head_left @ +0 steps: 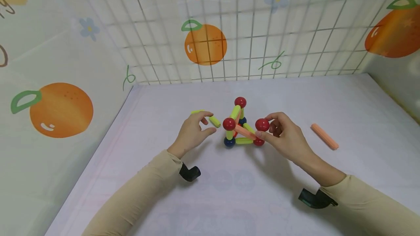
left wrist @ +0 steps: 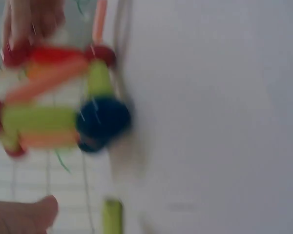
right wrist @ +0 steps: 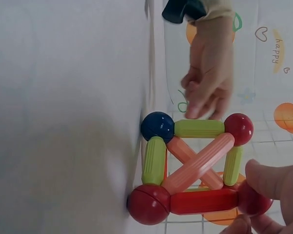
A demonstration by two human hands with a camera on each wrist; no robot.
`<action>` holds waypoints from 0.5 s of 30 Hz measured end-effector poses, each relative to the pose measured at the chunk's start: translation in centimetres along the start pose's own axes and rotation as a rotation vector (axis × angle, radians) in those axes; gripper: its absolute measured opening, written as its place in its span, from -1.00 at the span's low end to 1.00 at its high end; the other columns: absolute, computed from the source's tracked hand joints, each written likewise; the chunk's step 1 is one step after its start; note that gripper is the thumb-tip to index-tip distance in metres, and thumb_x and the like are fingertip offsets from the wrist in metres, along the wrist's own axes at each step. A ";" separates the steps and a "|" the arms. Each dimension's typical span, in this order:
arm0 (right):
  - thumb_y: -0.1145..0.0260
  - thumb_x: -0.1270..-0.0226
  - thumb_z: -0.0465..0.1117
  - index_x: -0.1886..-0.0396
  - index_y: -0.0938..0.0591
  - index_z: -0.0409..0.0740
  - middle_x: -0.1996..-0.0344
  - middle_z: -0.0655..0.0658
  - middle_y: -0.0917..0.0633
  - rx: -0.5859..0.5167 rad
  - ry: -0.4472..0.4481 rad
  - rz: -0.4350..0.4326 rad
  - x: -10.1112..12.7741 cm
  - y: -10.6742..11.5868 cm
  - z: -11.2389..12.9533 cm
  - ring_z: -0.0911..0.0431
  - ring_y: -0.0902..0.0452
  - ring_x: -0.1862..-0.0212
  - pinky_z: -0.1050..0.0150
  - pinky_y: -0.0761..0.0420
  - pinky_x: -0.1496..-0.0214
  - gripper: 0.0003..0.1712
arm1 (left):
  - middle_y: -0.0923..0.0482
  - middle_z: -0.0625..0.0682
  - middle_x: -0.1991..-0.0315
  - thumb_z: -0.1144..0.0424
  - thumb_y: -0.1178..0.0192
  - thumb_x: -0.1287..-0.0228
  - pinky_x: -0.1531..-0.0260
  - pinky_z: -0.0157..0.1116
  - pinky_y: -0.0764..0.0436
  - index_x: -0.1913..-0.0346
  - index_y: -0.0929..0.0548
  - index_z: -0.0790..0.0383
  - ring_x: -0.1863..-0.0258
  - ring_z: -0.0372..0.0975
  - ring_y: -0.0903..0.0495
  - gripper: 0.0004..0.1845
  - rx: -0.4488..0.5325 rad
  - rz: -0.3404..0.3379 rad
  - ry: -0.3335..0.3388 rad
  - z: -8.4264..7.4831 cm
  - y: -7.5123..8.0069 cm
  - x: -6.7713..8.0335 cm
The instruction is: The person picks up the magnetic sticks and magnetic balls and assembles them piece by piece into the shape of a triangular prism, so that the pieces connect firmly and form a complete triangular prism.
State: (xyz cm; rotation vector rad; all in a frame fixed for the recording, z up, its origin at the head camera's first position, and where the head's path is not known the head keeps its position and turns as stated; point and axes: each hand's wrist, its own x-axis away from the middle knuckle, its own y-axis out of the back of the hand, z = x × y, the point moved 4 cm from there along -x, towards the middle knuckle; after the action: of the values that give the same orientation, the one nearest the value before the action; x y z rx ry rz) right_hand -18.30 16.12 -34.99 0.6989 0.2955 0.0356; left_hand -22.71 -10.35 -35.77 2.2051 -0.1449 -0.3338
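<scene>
A frame of magnetic building rods and balls stands on the table, with yellow-green rods (right wrist: pixel 199 128), blue balls (right wrist: pixel 157 126), red balls (head_left: pixel 229 124) and a slanting salmon rod (right wrist: pixel 200 163). My right hand (head_left: pixel 287 139) pinches an upper red corner ball (right wrist: pixel 254 199) between thumb and fingers. From that ball a red rod (right wrist: pixel 203 202) runs down to a lower red ball (right wrist: pixel 149 204). My left hand (head_left: pixel 194 132) hovers left of the frame, thumb and fingers apart, holding nothing. Beside its fingertips lies a loose yellow-green rod (head_left: pixel 214 121). The left wrist view is blurred.
A loose salmon rod (head_left: pixel 325 136) lies on the table to the right of my right hand. Another yellow-green piece (head_left: pixel 197 111) shows partly behind the left hand. A patterned curtain with oranges (head_left: pixel 205 44) hangs along the back and sides of the white table (head_left: pixel 157 101).
</scene>
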 end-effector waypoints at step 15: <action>-0.43 -0.07 0.01 0.02 -0.44 -0.07 0.45 -0.08 -0.48 -0.002 -0.018 0.011 0.0 -0.3 -0.7 0.07 -0.38 0.38 0.34 -0.39 0.46 -0.46 | -0.31 0.31 -0.13 0.05 -0.21 -0.19 0.05 -0.08 -0.48 -0.33 -0.30 0.16 0.13 -0.01 -0.45 -0.34 -0.280 0.135 0.299 7.1 1.1 -4.6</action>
State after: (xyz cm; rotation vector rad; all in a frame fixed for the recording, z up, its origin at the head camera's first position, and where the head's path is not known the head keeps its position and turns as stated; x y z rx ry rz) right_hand -18.57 16.34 -35.68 0.6985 0.2745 0.0399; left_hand -29.19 -15.45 -38.13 1.9299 -0.0765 0.0508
